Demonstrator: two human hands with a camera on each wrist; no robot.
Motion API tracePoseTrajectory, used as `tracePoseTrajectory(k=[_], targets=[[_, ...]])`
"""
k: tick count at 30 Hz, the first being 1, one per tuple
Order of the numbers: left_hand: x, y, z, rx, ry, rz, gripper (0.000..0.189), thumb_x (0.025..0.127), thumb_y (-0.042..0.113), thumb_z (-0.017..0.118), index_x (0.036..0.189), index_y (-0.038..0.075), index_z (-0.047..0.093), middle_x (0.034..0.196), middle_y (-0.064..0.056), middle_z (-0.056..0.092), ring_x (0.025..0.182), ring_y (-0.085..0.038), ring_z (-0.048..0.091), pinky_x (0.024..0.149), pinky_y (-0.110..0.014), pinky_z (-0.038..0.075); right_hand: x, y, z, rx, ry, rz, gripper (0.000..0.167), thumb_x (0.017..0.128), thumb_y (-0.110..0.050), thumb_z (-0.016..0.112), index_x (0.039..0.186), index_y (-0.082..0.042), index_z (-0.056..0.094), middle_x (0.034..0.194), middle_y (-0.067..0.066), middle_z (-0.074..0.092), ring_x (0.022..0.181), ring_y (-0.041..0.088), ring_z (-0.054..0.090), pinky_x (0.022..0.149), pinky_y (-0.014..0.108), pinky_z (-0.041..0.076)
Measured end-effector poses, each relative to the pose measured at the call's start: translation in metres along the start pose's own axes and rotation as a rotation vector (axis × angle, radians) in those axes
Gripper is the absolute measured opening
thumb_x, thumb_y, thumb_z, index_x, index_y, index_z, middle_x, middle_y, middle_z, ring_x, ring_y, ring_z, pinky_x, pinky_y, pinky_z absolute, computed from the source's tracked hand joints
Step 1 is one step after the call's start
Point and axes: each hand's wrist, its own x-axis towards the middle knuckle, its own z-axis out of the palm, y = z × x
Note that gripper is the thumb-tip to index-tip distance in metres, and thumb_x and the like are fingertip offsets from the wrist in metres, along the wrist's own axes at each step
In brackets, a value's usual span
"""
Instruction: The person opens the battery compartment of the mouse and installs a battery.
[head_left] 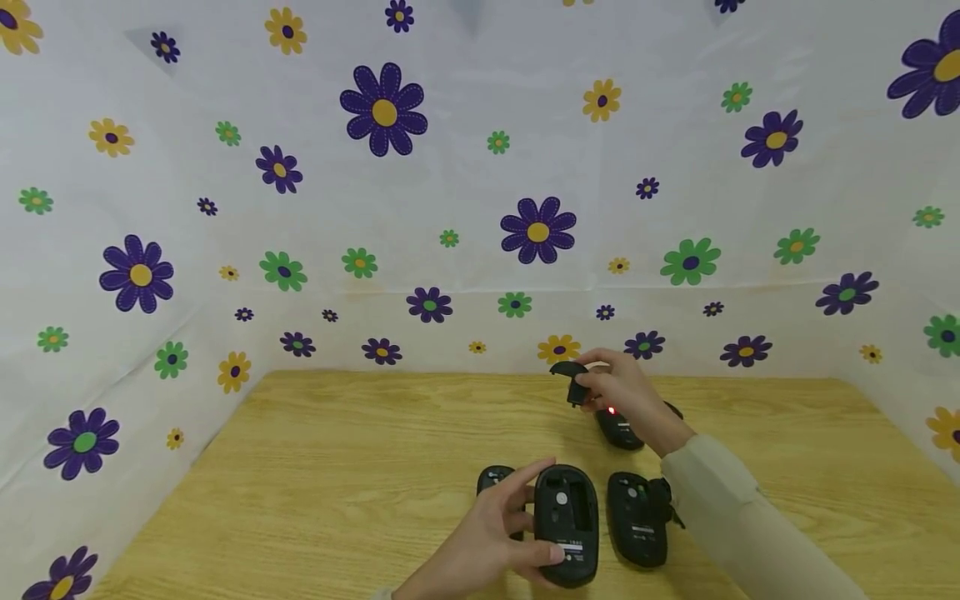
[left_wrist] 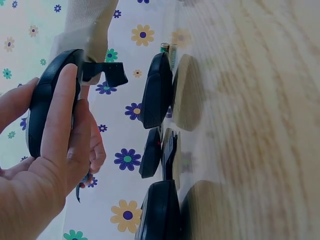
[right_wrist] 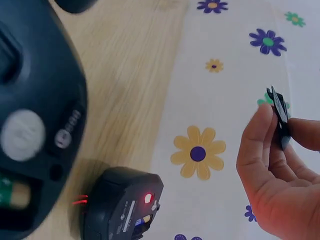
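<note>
My left hand (head_left: 491,529) grips a black computer mouse (head_left: 551,517) turned underside up and lifted off the table. An uncovered battery compartment shows in its underside; no battery is visible there. Farther back and to the right, my right hand (head_left: 622,387) pinches a black battery cover (head_left: 570,371) between thumb and fingers, apart from the mouse. In the right wrist view this cover (right_wrist: 281,120) appears edge-on. Below the right hand lies another mouse (head_left: 621,429), underside up, with its red sensor light (right_wrist: 148,198) lit.
Right of the held mouse, an overturned mouse (head_left: 637,529) lies by the right sleeve (head_left: 742,500). Another mouse (head_left: 495,477) sits partly behind the left hand. Batteries (left_wrist: 169,50) stand out beyond a mouse in the left wrist view. A flower-patterned sheet (head_left: 465,183) bounds the wooden table (head_left: 360,467).
</note>
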Motion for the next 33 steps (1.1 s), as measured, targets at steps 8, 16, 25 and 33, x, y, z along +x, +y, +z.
tracePoseTrajectory(k=[8,16,25,33], targets=[[-0.001,0.007,-0.004,0.01,0.024,0.01,0.082,0.086,-0.013,0.069,0.157,0.017,0.039,0.127,-0.016,0.057,0.108,-0.03,0.065,0.07,-0.041,0.064,0.017,0.0,0.004,-0.021,-0.04,0.053,0.038,0.1,0.002,0.054,0.137,0.012,0.05,0.105,0.023,0.064,0.071,0.019,0.064,0.073,0.035,0.063],[-0.004,0.009,-0.006,-0.001,0.037,0.019,0.083,0.086,-0.014,0.069,0.157,0.016,0.039,0.126,-0.015,0.057,0.107,-0.03,0.065,0.069,-0.041,0.064,0.032,0.0,0.008,-0.066,-0.083,0.095,0.039,0.097,0.006,0.058,0.135,0.013,0.054,0.098,0.021,0.063,0.068,0.02,0.066,0.075,0.038,0.063],[-0.004,0.008,-0.006,-0.014,0.018,0.018,0.081,0.087,-0.013,0.069,0.157,0.014,0.038,0.126,-0.016,0.058,0.107,-0.031,0.065,0.069,-0.04,0.064,0.039,-0.001,0.02,-0.11,-0.119,0.11,0.037,0.095,0.01,0.057,0.131,0.016,0.055,0.09,0.021,0.064,0.064,0.021,0.065,0.074,0.041,0.064],[-0.003,0.006,-0.006,-0.015,0.017,0.007,0.081,0.086,-0.013,0.069,0.157,0.015,0.039,0.126,-0.016,0.058,0.107,-0.03,0.065,0.069,-0.04,0.064,0.047,0.011,0.026,-0.19,-0.105,0.194,0.035,0.094,0.012,0.055,0.129,0.017,0.056,0.117,0.034,0.059,0.072,0.028,0.069,0.074,0.042,0.063]])
